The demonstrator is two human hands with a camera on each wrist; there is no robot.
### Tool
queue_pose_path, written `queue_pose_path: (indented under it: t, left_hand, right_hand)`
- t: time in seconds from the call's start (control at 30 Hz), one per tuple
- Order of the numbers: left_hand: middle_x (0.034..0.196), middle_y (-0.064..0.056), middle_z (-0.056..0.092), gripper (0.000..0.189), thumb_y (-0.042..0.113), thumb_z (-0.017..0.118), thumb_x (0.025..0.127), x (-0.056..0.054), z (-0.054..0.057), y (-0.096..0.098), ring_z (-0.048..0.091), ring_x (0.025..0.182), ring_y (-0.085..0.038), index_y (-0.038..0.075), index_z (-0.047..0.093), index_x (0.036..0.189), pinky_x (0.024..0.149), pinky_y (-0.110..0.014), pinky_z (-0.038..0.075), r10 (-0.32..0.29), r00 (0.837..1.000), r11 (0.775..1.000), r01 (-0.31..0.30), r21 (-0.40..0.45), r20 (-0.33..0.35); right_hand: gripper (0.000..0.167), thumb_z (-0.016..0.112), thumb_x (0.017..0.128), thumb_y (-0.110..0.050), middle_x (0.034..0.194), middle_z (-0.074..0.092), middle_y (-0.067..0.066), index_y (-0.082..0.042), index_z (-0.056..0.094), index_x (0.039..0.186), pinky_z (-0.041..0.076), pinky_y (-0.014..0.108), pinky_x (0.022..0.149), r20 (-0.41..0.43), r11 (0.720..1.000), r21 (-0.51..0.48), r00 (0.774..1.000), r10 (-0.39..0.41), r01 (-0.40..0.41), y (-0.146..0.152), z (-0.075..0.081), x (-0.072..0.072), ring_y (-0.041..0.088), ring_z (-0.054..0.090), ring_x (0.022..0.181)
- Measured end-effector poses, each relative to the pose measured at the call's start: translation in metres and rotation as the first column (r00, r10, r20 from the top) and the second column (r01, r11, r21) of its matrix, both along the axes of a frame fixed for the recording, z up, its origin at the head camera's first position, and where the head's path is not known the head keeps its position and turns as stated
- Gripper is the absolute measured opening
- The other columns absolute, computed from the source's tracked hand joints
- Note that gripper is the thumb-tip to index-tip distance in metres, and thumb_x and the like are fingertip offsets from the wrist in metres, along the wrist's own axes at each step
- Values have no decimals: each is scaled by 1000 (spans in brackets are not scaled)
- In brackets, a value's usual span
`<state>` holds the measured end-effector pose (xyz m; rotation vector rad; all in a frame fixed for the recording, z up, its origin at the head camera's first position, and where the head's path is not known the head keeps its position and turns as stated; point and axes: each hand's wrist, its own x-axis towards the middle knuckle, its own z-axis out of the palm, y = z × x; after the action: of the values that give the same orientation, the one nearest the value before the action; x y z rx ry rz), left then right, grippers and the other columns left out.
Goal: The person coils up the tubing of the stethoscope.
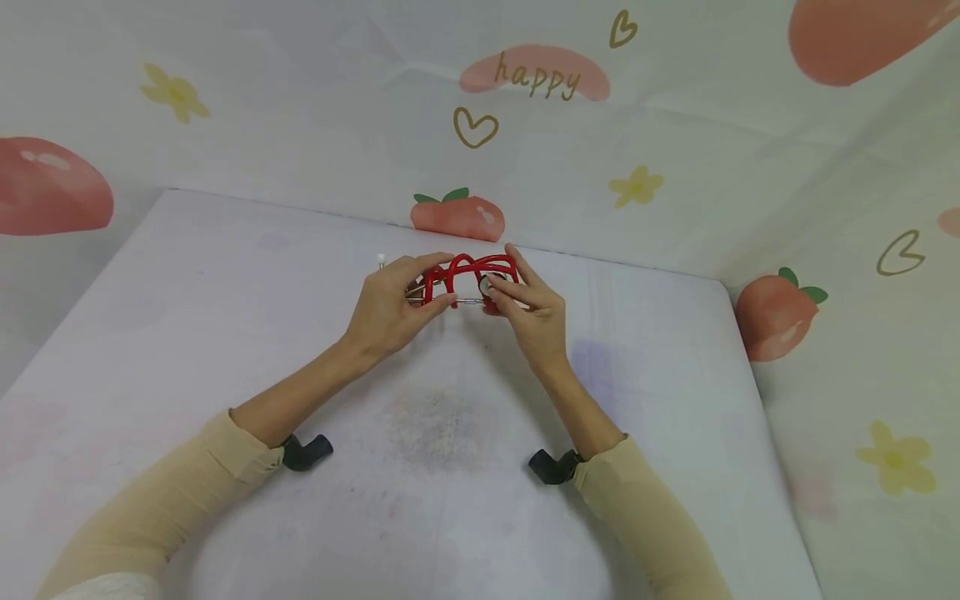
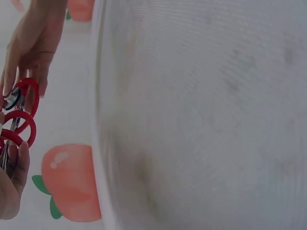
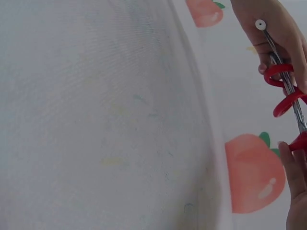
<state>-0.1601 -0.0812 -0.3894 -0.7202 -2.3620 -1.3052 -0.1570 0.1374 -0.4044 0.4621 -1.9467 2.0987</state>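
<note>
A stethoscope with red tubing (image 1: 472, 267) is held up between both hands near the far edge of the table, its tube wound in loops around the metal ear tubes. My left hand (image 1: 390, 300) grips the left end, thumb below and fingers over the top. A white ear tip (image 3: 260, 24) sticks out past that hand in the right wrist view. At the other end my right hand (image 1: 542, 321) pinches the round chest piece (image 1: 489, 286) and tubing, with one finger raised along the outer loop. Fingers partly hide the chest piece.
A pale, stained table (image 1: 442, 517) lies under the arms. Behind it and to the right hangs a white cloth (image 1: 315, 108) printed with fruit, flowers and hearts. Black angled pieces (image 1: 307, 452) are strapped at both wrists, close above the table.
</note>
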Motion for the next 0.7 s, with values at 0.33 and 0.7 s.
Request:
queue_pose_path:
  t: [0.33, 0.7]
  left_hand:
    - [105, -7, 70, 52, 21, 82, 83, -2, -4, 1, 67, 96, -18, 15, 65, 132, 76, -34, 60, -10, 999, 1000, 10, 8, -34]
    - [103, -7, 68, 54, 23, 82, 84, 0, -5, 4, 66, 92, -16, 18, 63, 135, 76, -31, 59, 4, 999, 999, -6, -42, -50]
  right_hand:
    - [22, 66, 91, 7, 146, 50, 19, 16, 67, 112, 60, 34, 72, 39, 995, 84, 997, -60, 57, -8, 21, 11, 33, 69, 98]
    - [22, 71, 91, -3, 139, 58, 9, 9, 73, 108, 60, 33, 66, 54, 984, 62, 984, -172, 169, -8, -9, -1, 33, 70, 101]
